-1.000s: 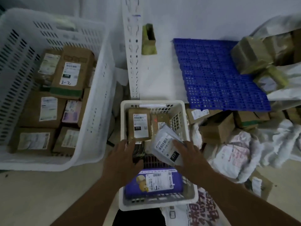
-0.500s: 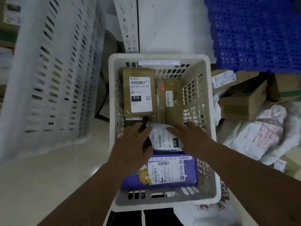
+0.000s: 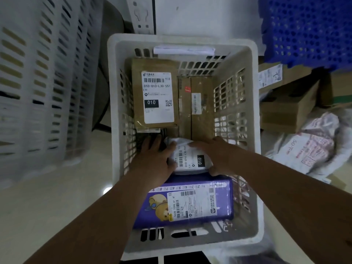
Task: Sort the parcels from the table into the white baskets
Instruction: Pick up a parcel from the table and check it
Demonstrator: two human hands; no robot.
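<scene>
A small white basket [image 3: 255,119] stands right below me. Inside it, a white soft parcel [image 3: 190,159] with a 010 label lies in the middle. My left hand [image 3: 154,159] presses its left side with fingers stretched forward. My right hand [image 3: 215,155] lies over its right side, thumb curled under the near edge. A brown box with a 010 label [image 3: 155,96] sits at the far left of the basket. Beside it is another brown box [image 3: 198,105]. A purple pack with a bear picture [image 3: 186,202] lies nearest me.
A large white basket [image 3: 43,82] stands at the left, blurred. A blue perforated mat [image 3: 306,29] lies at the upper right. Below it sit brown boxes [image 3: 289,113] and white soft parcels [image 3: 312,151]. A white perforated rail [image 3: 142,14] rises behind the small basket.
The view has dropped and closed in on the small basket. Both hands have lowered the white soft parcel into its middle, between the brown boxes and the purple pack.
</scene>
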